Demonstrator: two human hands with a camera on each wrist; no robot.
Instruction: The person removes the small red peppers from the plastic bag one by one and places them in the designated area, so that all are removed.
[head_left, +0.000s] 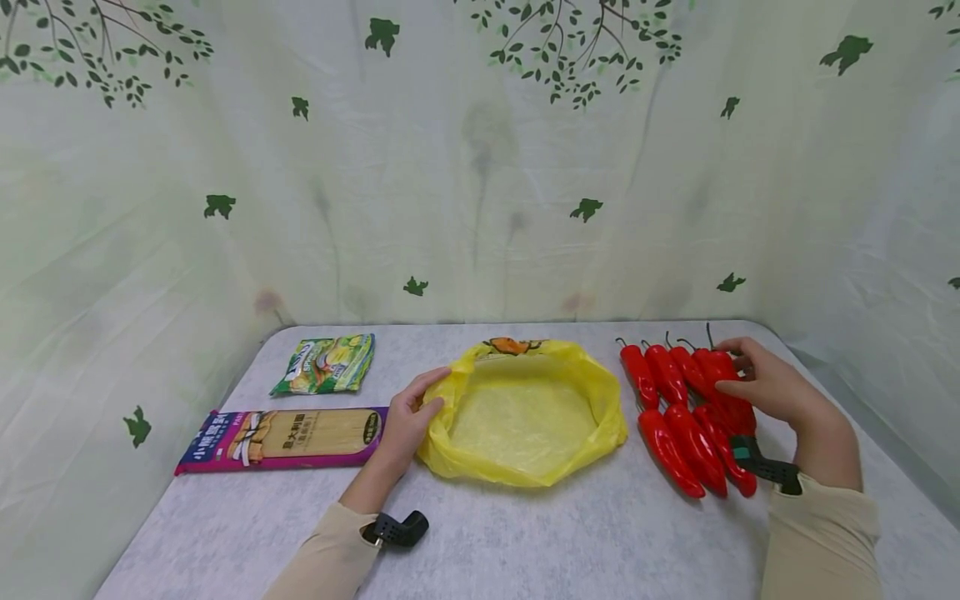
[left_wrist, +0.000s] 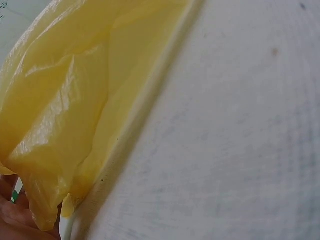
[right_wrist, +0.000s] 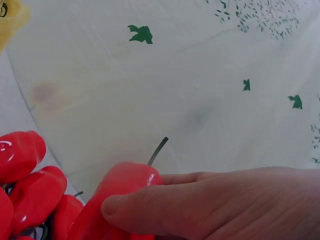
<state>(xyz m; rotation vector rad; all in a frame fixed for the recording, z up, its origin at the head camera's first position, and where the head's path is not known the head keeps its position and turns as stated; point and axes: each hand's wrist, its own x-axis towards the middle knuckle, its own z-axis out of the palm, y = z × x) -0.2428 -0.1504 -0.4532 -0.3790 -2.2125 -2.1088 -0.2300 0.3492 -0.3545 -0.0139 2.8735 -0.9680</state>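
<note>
A yellow plastic bag lies with its mouth spread wide in the middle of the table. At its left rim, my left hand pinches the plastic between thumb and fingers; the left wrist view shows those fingers partly behind the bag. Over on the right, several glossy red chili peppers lie in two rows. My right hand grips one red chili pepper at the back right of this group, thumb on the near side and fingers behind. Its dark stem points up.
Left of the bag lies a long pack of noodles with a purple border. Behind that pack is a green and yellow snack packet. A pale curtain with leaf prints surrounds the grey-white table at the back and sides.
</note>
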